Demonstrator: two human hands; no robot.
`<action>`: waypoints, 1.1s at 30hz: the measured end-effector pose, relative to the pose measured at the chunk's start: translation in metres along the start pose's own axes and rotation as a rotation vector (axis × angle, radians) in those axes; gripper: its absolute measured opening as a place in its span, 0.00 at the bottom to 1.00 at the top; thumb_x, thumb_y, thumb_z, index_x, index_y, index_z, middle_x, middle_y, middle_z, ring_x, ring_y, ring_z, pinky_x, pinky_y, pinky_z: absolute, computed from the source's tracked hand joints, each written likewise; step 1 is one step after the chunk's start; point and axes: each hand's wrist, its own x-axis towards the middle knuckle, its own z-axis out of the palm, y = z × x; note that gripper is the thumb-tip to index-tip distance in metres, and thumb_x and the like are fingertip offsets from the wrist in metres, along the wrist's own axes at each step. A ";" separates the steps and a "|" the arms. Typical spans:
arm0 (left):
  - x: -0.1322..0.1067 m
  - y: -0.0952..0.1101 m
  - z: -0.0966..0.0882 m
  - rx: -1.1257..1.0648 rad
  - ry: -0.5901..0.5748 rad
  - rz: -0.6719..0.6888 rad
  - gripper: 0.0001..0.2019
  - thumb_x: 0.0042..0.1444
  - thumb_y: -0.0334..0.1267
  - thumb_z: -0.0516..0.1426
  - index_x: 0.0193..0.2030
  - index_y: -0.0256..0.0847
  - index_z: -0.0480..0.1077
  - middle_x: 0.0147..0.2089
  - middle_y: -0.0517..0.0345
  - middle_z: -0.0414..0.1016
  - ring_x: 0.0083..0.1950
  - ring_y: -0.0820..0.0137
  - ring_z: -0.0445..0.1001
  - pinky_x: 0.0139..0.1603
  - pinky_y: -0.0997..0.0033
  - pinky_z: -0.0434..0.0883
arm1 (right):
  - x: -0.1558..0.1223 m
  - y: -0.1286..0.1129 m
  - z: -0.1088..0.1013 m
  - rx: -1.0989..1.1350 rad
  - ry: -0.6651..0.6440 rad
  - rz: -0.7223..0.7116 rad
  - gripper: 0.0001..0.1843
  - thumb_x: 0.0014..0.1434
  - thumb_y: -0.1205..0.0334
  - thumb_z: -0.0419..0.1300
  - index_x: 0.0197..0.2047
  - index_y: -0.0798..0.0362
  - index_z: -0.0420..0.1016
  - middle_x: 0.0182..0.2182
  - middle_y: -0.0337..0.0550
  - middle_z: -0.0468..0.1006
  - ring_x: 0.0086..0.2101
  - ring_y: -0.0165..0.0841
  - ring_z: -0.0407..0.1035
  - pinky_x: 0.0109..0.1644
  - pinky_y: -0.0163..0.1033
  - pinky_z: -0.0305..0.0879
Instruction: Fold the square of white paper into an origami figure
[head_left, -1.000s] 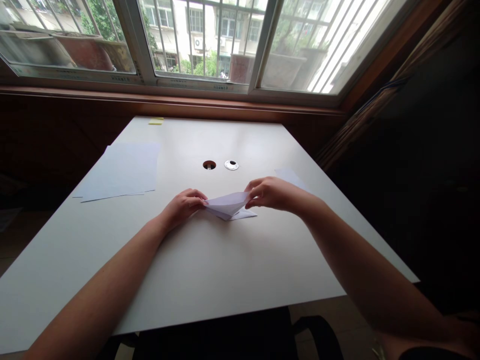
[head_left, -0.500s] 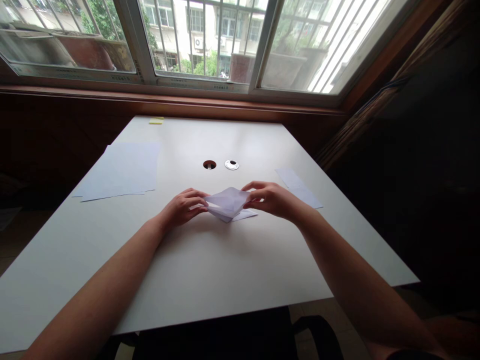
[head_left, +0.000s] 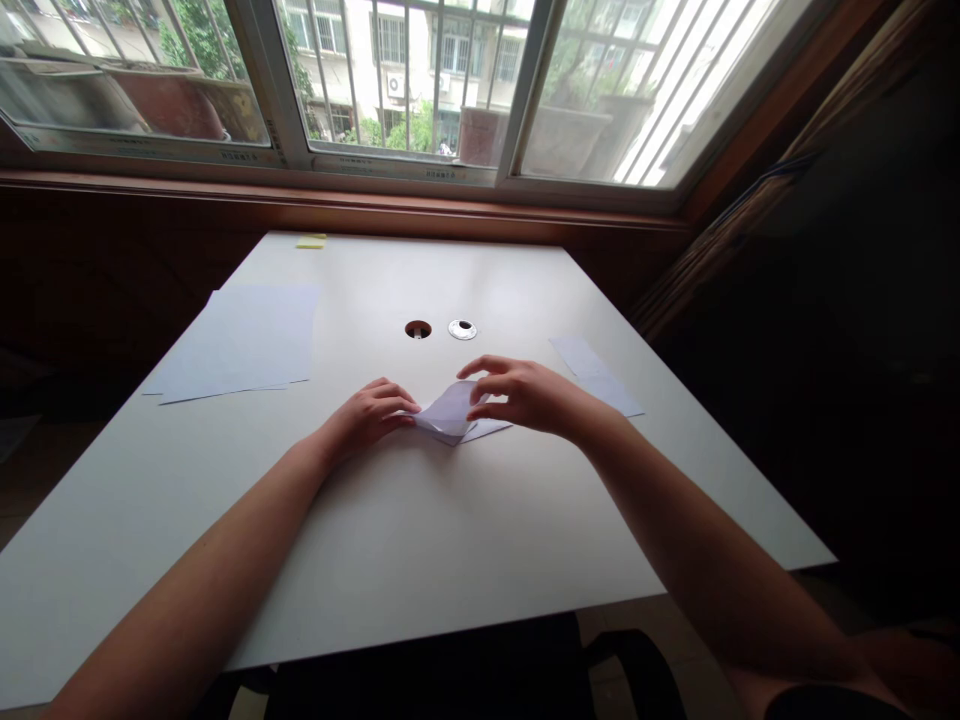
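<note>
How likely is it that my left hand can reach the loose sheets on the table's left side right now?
Probably yes: only bare table lies between the left hand and the sheets, though its fingers are pinching the folded paper.

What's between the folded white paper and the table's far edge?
Beyond the folded white paper, a dark round cable hole and a silver round cap; the head view shows both.
</note>
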 end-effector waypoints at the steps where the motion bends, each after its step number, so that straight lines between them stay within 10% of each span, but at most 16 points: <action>1: 0.000 0.000 0.000 -0.016 -0.002 -0.016 0.08 0.65 0.40 0.58 0.47 0.44 0.77 0.43 0.51 0.78 0.44 0.67 0.74 0.47 0.66 0.73 | 0.001 -0.001 0.001 0.000 0.005 -0.005 0.08 0.61 0.53 0.65 0.34 0.47 0.80 0.55 0.41 0.75 0.36 0.30 0.74 0.43 0.39 0.67; 17: 0.002 0.008 0.010 -0.047 -0.097 -0.227 0.08 0.67 0.39 0.54 0.43 0.41 0.73 0.44 0.53 0.69 0.40 0.71 0.72 0.43 0.71 0.72 | 0.009 0.008 0.010 0.114 0.110 0.266 0.15 0.62 0.51 0.62 0.30 0.52 0.78 0.51 0.46 0.75 0.36 0.32 0.72 0.42 0.41 0.67; 33: -0.001 0.010 0.018 0.158 -0.152 -0.176 0.14 0.70 0.39 0.48 0.58 0.47 0.68 0.51 0.52 0.71 0.49 0.63 0.68 0.53 0.59 0.71 | 0.006 0.008 -0.011 0.256 -0.117 0.277 0.10 0.55 0.52 0.68 0.30 0.49 0.83 0.57 0.43 0.72 0.35 0.31 0.74 0.45 0.41 0.71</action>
